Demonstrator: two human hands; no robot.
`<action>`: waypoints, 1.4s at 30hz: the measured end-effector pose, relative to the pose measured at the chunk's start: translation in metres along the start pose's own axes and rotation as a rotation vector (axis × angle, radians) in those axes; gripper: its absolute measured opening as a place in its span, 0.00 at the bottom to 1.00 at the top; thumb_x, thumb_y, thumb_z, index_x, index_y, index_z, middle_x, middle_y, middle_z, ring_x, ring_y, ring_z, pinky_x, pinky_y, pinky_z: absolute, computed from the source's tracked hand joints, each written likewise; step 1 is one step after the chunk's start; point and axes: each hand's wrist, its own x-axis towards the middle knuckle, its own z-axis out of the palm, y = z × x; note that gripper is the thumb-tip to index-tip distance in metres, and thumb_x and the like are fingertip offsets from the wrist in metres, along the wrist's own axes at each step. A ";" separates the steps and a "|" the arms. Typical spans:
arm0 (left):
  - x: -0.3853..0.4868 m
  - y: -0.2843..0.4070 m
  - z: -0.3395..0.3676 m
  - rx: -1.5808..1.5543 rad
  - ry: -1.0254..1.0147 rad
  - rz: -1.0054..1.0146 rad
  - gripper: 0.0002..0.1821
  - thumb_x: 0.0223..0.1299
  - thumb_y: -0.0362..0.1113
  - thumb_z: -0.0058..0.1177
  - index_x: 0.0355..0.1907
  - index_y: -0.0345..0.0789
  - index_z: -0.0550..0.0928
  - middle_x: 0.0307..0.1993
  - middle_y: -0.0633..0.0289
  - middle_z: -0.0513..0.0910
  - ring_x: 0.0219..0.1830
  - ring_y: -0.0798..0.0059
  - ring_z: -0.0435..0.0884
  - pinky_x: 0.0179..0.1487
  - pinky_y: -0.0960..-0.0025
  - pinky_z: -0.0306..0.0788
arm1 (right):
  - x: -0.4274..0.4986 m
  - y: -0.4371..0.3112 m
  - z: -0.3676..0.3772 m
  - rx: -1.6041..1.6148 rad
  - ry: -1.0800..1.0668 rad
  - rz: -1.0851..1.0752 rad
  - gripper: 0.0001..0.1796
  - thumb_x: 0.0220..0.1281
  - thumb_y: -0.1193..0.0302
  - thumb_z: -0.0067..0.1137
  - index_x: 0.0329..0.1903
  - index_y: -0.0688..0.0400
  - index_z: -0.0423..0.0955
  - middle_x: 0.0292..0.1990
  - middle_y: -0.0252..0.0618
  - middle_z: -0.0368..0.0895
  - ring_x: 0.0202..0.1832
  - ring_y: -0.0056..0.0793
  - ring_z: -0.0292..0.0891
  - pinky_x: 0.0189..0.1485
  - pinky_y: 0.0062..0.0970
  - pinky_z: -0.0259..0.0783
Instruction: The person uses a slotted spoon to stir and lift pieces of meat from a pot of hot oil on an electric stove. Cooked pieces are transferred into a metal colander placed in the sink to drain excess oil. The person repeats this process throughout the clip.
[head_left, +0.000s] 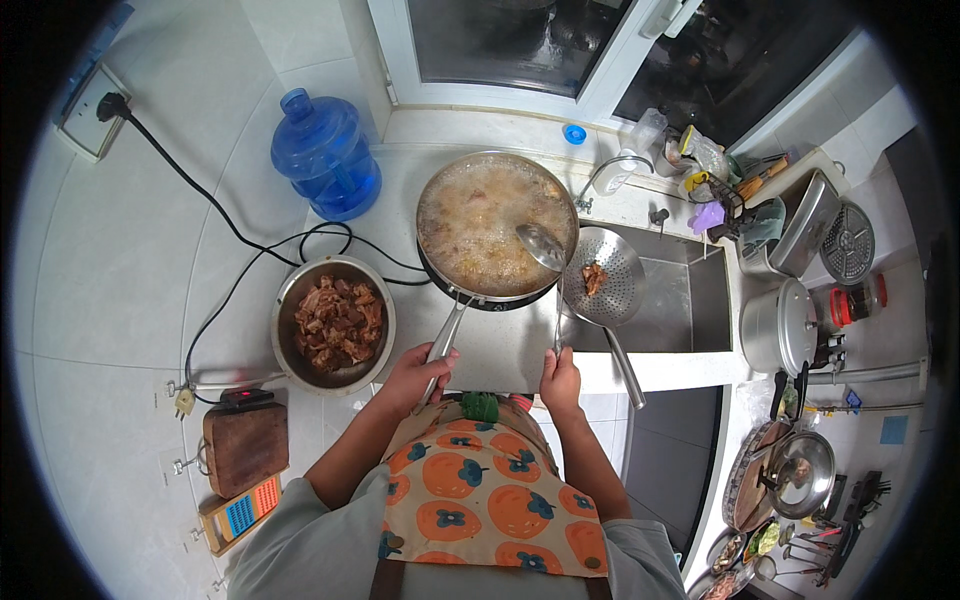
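Observation:
A wide metal pan full of bubbling, frothy brown liquid sits on a black electric burner. My left hand grips its long metal handle. In my right hand is the handle of a metal slotted spoon, whose bowl rests at the right side of the pan, over the liquid. Just right of the pan, a perforated metal strainer ladle lies across the sink edge with a small piece of browned meat in it. To my left stands a steel bowl of browned meat pieces.
A blue water jug stands behind the bowl, and a black power cord trails to the burner. The steel sink and its curved faucet are at the right. Beyond them stands a pressure cooker. A wooden block hangs at the left wall.

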 end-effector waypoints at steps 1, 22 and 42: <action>0.000 0.000 0.000 0.000 0.000 0.003 0.11 0.70 0.36 0.59 0.51 0.36 0.82 0.24 0.68 0.76 0.20 0.81 0.72 0.23 0.74 0.68 | 0.000 0.001 0.000 -0.009 -0.003 0.002 0.13 0.80 0.63 0.51 0.44 0.61 0.66 0.23 0.58 0.79 0.27 0.66 0.79 0.27 0.57 0.70; 0.001 -0.002 -0.001 0.022 0.000 0.009 0.10 0.71 0.37 0.59 0.50 0.36 0.83 0.23 0.69 0.75 0.19 0.81 0.71 0.23 0.74 0.67 | 0.000 0.000 0.002 -0.005 -0.006 0.020 0.15 0.80 0.62 0.50 0.45 0.62 0.66 0.24 0.58 0.80 0.28 0.66 0.79 0.28 0.58 0.71; 0.000 -0.003 0.000 0.008 0.006 -0.004 0.14 0.69 0.38 0.58 0.54 0.36 0.82 0.23 0.69 0.75 0.19 0.82 0.71 0.22 0.76 0.65 | 0.000 0.003 0.004 0.003 -0.007 0.019 0.15 0.80 0.62 0.51 0.44 0.62 0.66 0.24 0.58 0.80 0.28 0.66 0.79 0.28 0.57 0.71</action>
